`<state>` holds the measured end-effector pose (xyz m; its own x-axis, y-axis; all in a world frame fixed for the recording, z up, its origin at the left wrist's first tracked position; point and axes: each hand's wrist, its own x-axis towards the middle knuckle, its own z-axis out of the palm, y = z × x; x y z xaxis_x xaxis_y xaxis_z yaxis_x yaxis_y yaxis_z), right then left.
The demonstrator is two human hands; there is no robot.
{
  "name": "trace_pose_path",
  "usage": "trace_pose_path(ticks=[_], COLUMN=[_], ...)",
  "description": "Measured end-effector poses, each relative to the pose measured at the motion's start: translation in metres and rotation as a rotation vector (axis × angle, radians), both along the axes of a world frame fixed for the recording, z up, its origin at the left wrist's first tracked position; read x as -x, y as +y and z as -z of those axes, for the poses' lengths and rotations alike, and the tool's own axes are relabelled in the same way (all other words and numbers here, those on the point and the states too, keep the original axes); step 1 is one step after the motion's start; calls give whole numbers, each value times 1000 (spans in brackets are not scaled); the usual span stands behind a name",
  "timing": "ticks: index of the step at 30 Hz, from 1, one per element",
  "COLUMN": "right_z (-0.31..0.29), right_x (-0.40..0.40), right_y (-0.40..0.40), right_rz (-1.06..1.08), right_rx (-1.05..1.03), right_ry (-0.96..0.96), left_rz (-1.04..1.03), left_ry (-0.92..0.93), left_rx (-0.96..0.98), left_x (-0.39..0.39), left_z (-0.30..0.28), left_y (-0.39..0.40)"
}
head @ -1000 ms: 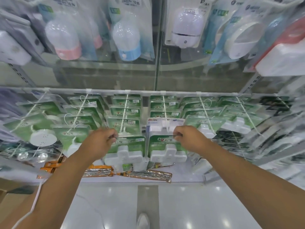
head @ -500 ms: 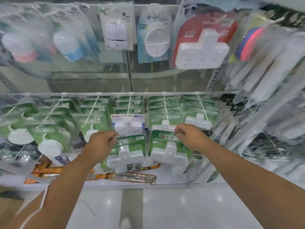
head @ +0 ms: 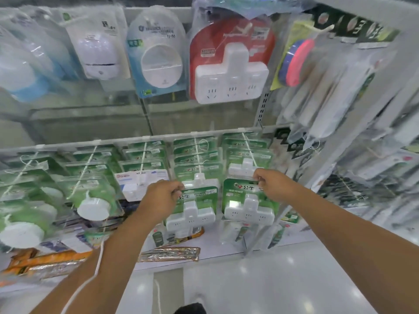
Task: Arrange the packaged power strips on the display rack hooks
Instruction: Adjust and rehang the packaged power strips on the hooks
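Left hand [head: 162, 194] pinching top edge of green power-strip pack [head: 192, 211], right hand [head: 271, 185] pinching top edge of second pack [head: 248, 201] alongside, both packs hanging below the grips, hook rows [head: 197, 155] just behind

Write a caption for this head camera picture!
Two hands each hold a green-carded white plug adapter pack at the rack.

Left arm [head: 108, 252]: bare to the frame edge, no sleeve visible.
Right arm [head: 353, 241]: bare, no sleeve, watch or band visible.
Cord [head: 95, 273]: thin, white, lying across left forearm.
Footwear [head: 192, 308]: dark toe at bottom edge.
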<state>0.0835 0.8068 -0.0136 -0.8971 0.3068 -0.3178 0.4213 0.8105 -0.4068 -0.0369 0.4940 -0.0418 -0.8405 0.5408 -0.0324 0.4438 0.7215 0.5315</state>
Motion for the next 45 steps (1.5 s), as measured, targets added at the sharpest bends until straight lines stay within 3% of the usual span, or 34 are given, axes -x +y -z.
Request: trace_pose_path(ticks=[9,15,24,37,45], right_z=[13,12,29,37,42], right_x=[11,18,27,29,41], right_y=[34,41,51,57,52], right_rz=[52,48,39,49,7], right_rx=[-11,-72,-14,-13,-202], right_ry=[-20,-8,-35,-116,-18], left_rz=[29,1,-98,-57,-106], left_ry=[-29,-21,-53,-70,-75], left_rx=[-62,7,17,13,30], left_x=[10,13,20,27,36], left_z=[9,10,27,30,31], left_y=[46,61,58,66,68])
